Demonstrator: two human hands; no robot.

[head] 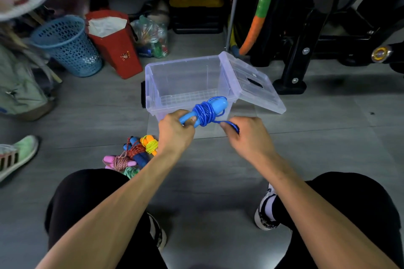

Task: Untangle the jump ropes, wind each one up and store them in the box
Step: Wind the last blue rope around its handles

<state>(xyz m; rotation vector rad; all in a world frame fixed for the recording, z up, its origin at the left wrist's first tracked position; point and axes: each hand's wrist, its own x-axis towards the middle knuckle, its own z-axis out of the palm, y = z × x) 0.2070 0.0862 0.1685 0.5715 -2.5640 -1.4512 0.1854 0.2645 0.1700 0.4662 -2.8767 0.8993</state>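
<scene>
Hands meet over the near rim of a clear plastic box (188,82) standing on grey floor tiles (328,129) in the head view. The left hand (175,132) grips the near ends of a blue jump rope's handles (215,106), fingers curled round them, with the blue cord (205,113) wound thickly about their middle. The right hand (246,134) pinches the cord's loose end, fingers curled over it, just right of the bundle. The box's lid (253,83) leans open against its right side. Near left of the box, beside the left wrist, wound ropes lie together on the floor: one orange-handled with yellow cord (150,143), one blue-handled with red cord (136,152), one pink-handled (118,160), and a green cord (131,171) partly hidden by a knee. Far left stand a blue perforated basket (67,47) and a red bag (113,43) bearing a small printed emblem too small to read. Black exercise equipment (317,28) fills the far right.
</scene>
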